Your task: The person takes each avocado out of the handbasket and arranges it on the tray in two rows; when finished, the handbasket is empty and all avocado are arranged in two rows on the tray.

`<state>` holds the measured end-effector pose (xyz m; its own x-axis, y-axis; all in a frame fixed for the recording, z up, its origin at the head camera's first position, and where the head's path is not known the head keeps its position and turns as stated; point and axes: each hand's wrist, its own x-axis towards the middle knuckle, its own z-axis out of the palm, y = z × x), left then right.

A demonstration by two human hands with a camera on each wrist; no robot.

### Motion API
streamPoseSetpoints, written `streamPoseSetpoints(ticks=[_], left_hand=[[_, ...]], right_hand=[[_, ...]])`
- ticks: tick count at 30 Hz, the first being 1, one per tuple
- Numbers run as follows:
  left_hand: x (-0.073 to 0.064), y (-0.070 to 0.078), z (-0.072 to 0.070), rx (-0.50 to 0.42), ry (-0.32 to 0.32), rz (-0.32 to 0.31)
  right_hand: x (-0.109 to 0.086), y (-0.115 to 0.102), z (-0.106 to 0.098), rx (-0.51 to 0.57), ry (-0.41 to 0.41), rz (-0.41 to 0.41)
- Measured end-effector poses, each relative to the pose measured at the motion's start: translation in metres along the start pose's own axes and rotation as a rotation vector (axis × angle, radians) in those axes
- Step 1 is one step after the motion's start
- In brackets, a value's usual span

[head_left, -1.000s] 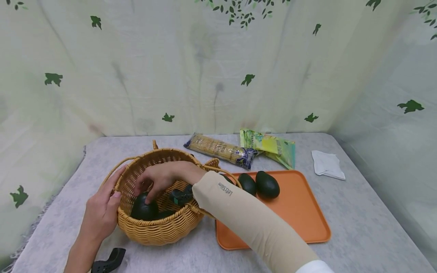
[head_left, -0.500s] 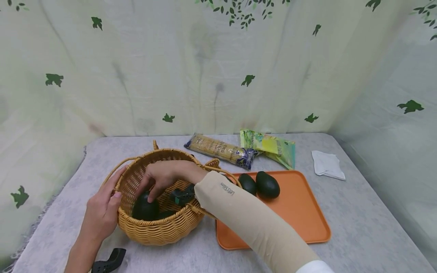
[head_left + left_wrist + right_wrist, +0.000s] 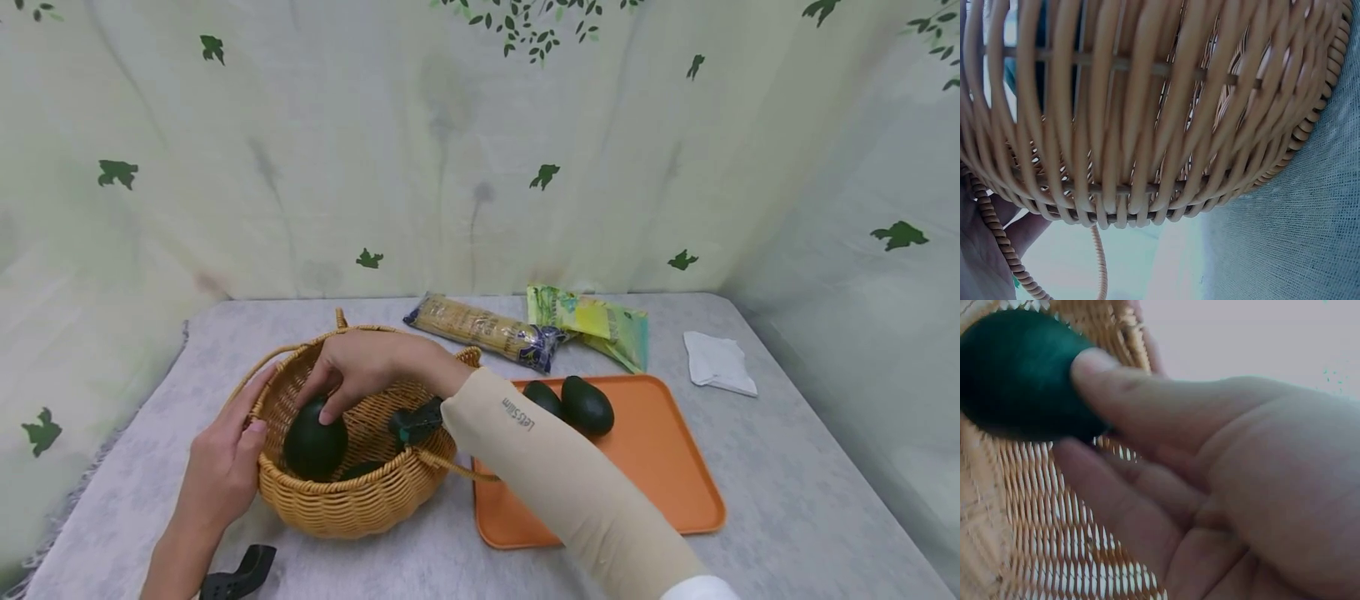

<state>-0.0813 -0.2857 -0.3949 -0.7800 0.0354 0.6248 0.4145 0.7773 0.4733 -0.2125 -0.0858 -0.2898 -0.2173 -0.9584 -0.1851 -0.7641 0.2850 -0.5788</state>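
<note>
Honey-tan woven basket (image 3: 352, 510), super dark green avocado (image 3: 311, 447) inside it, plain orange tray (image 3: 656, 475) beside it, mottled grey counter (image 3: 795, 508) underneath.

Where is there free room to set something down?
The tray right of its avocados and the sleeve; the table between tray and right edge, in front of the white packet. Crowded: the basket, where the right hand holds an avocado, and behind the tray, by the noodles and green bags.
</note>
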Motion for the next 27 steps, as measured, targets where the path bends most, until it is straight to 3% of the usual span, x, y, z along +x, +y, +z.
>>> streamPoseSetpoints(ticks=[11, 20, 27], left_hand=[[0.001, 0.000, -0.001, -0.004, -0.007, -0.002], [0.002, -0.001, 0.000, -0.002, -0.007, 0.017], [0.002, -0.001, 0.000, -0.002, 0.001, 0.019]], right_hand=[[-0.018, -0.003, -0.005, 0.010, 0.065, -0.017], [-0.042, -0.006, -0.008, 0.042, 0.134, 0.016], [-0.059, -0.005, -0.011, 0.064, 0.197, -0.030]])
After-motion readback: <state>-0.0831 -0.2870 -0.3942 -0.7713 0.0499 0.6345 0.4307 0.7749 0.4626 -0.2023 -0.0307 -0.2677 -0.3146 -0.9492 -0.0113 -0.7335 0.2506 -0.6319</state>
